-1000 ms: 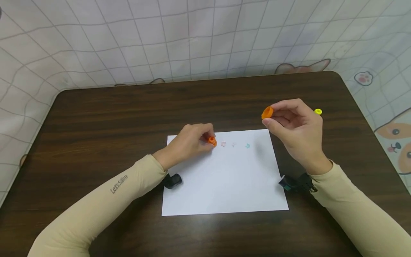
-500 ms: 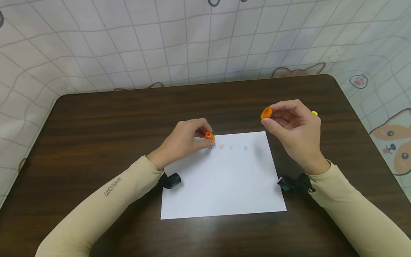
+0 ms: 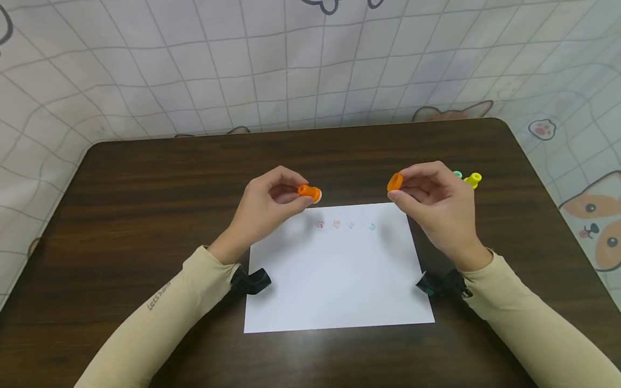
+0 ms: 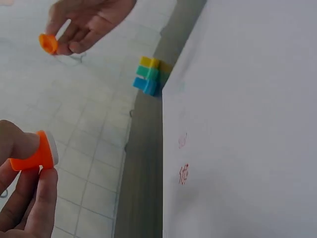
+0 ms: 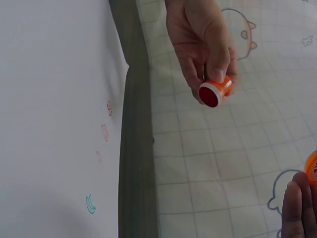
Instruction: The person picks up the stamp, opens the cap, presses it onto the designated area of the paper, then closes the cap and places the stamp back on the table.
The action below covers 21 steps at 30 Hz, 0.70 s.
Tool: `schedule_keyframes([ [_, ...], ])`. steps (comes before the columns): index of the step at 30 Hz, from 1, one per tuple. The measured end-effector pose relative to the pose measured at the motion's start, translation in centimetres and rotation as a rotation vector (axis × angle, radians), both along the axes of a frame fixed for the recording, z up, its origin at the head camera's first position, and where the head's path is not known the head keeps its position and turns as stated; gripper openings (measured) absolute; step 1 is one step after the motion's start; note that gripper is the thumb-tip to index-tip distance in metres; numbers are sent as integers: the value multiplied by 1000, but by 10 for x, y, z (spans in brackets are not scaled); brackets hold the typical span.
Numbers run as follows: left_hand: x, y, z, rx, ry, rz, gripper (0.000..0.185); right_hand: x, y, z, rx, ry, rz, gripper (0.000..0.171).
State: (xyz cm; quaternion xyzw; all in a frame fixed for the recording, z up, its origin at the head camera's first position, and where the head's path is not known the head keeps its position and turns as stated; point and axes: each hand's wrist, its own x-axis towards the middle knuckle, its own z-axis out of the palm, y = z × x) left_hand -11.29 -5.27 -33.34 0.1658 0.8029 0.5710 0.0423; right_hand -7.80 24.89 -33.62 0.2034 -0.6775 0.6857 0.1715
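In the head view my left hand [image 3: 264, 210] pinches an orange stamp [image 3: 309, 192] between thumb and fingers, raised above the paper's far edge. The stamp lies tipped on its side; its round red face [image 5: 209, 97] with a white rim shows in the right wrist view. My right hand [image 3: 441, 210] holds an orange cap [image 3: 395, 182] by its edge, hollow and apart from the stamp. Below both hands lies a white paper sheet [image 3: 335, 280]. Along its far edge runs a row of small prints: a dark red one [image 3: 319, 224], paler reddish ones and a teal one [image 3: 372, 227].
Beyond my right hand stand a yellow stamp [image 3: 473, 180] and a green stamp [image 3: 457, 174], partly hidden. The left wrist view also shows a blue stamp [image 4: 144, 84] beside them. A dark wooden table [image 3: 184, 178] meets a grid-patterned cloth [image 3: 262, 70] at the back.
My left hand has lifted the stamp off the paper and tilted it, uncovering the dark red print. My right hand with the cap has shifted slightly left and lower, revealing more of the stamps behind.
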Motion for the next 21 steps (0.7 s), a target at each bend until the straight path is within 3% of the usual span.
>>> schedule_keyframes([
  [9,10,1,-2,113,-19,-7,26,6,-11,-2,171,-43,-80,39],
  [16,19,4,0,172,-71,11,27,7,-22,-2,169,-62,-24,39],
  [21,27,6,2,199,-126,35,29,8,-33,-1,231,-67,25,41],
])
